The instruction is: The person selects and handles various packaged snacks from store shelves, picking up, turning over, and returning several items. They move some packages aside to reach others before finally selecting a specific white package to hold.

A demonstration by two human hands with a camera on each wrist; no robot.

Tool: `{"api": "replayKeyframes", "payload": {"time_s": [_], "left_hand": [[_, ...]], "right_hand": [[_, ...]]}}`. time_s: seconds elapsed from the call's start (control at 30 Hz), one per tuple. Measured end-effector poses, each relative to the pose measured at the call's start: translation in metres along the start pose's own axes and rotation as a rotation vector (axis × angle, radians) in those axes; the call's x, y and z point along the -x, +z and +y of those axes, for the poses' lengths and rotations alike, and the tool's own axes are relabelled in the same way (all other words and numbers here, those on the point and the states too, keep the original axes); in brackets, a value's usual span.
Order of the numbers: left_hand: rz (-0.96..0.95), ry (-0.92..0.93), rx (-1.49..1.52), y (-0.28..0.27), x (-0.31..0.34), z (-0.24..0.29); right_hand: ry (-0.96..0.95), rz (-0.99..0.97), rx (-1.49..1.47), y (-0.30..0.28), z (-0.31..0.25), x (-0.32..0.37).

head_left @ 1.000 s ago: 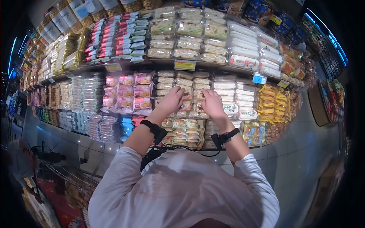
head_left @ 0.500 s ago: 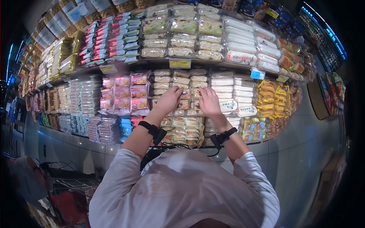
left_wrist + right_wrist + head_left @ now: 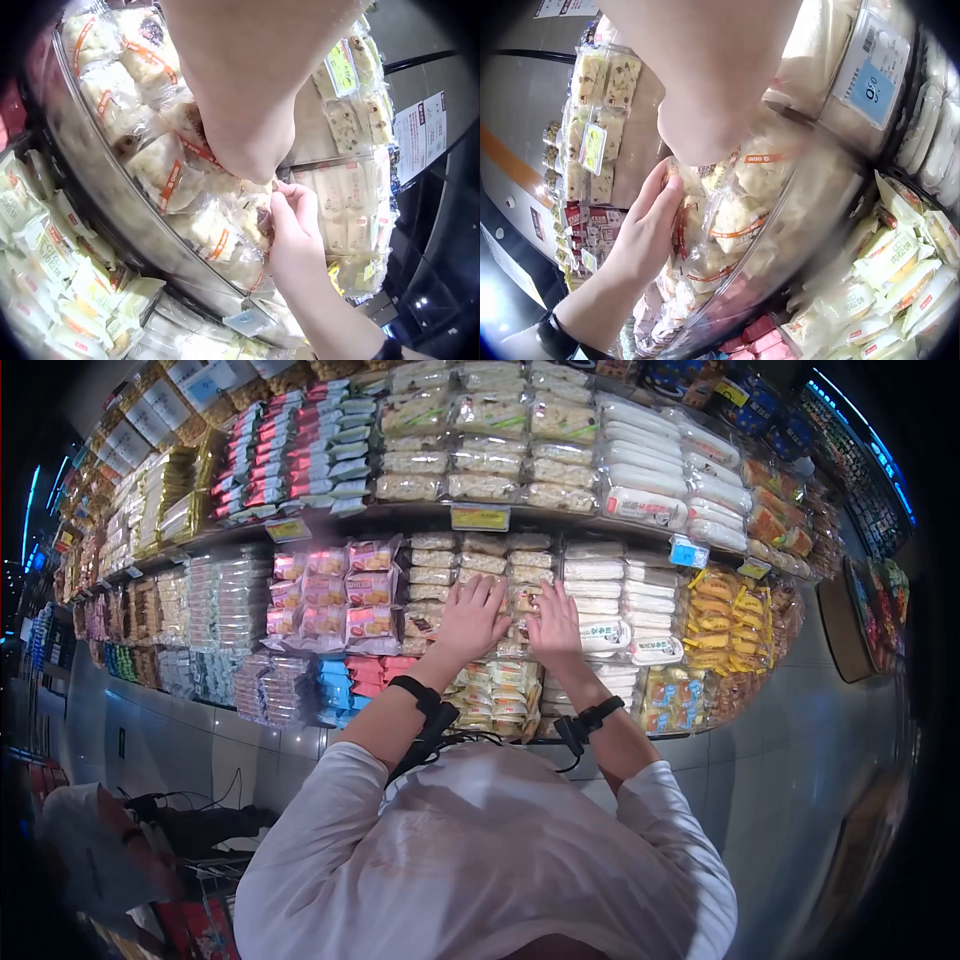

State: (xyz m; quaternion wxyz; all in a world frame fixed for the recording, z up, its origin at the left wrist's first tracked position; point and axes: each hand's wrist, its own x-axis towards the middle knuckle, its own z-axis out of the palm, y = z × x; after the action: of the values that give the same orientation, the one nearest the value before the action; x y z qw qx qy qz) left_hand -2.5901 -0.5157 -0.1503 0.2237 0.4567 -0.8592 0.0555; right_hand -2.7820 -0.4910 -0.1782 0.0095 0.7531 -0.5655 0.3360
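Pale, lumpy snack packs (image 3: 430, 575) in clear wrap fill the middle of the lower shelf. Close up in the left wrist view, orange-printed bands and dark bits show on these packs (image 3: 172, 176). My left hand (image 3: 474, 622) rests over the left columns with its fingers spread and fairly straight. Just to its right, my right hand (image 3: 555, 628) lies on the same stock, fingers extended forward. In the left wrist view the right hand (image 3: 295, 236) has its thumb and fingertips right at a pack's edge. The left hand (image 3: 641, 236) touches packs in the right wrist view.
Pink-wrapped packs (image 3: 325, 595) stand to the left, white long packs (image 3: 595, 590) and yellow packs (image 3: 725, 620) to the right. An upper shelf carries more snacks above a yellow price tag (image 3: 480, 517). Another person (image 3: 100, 850) stands at lower left near a cart.
My left hand has moved slightly right and its fingers have spread from a bent pose over the packs. The right hand stays nearly in place, fingers straighter. The person at lower left has shifted right.
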Motion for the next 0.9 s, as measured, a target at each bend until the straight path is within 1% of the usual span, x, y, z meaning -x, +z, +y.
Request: {"api": "replayKeyframes", "payload": {"time_s": [0.07,0.17,0.27,0.37,0.5,0.57,0.6,0.67,0.7,0.73,0.77,0.8,0.83,0.87,0.9], "left_hand": [[0.016,-0.003,0.012,0.002,0.003,0.002],[0.038,-0.014,0.026,0.004,0.005,0.006],[0.027,-0.031,0.042,0.004,0.004,0.009],[0.029,-0.016,0.081,0.005,0.006,0.007],[0.064,0.010,0.120,0.003,0.009,0.001],[0.141,0.003,0.126,-0.007,0.011,-0.010],[0.142,0.009,0.130,-0.010,0.013,-0.022],[0.104,-0.141,0.280,-0.013,0.024,-0.054],[0.035,-0.163,0.278,-0.018,0.030,-0.071],[-0.034,-0.186,0.276,-0.024,0.037,-0.085],[-0.043,-0.185,0.280,-0.032,0.042,-0.092],[-0.104,-0.217,0.295,-0.041,0.044,-0.099],[-0.163,-0.248,0.309,-0.047,0.045,-0.102],[-0.166,-0.248,0.312,-0.050,0.046,-0.102],[-0.198,-0.193,0.235,-0.054,0.047,-0.101]], "right_hand": [[-0.006,0.006,-0.014,0.001,0.001,0.000],[-0.108,0.096,-0.001,0.000,-0.002,0.000],[-0.155,0.136,-0.016,-0.003,-0.003,-0.001],[-0.185,0.138,-0.022,-0.006,-0.004,-0.001],[-0.184,0.096,0.006,-0.013,-0.006,-0.002],[-0.168,0.161,0.047,-0.022,-0.011,-0.004],[-0.165,0.164,0.052,-0.025,-0.010,-0.003],[-0.022,0.133,-0.058,-0.030,-0.007,0.005],[-0.039,0.167,-0.077,-0.032,-0.006,0.008],[-0.027,0.162,-0.077,-0.034,-0.006,0.013],[0.013,0.128,-0.106,-0.036,-0.007,0.017],[0.050,0.097,-0.135,-0.036,-0.007,0.019],[-0.020,0.112,-0.155,-0.033,-0.007,0.020],[-0.017,0.110,-0.154,-0.030,-0.010,0.023],[-0.046,0.057,-0.216,-0.025,-0.015,0.027]]}}
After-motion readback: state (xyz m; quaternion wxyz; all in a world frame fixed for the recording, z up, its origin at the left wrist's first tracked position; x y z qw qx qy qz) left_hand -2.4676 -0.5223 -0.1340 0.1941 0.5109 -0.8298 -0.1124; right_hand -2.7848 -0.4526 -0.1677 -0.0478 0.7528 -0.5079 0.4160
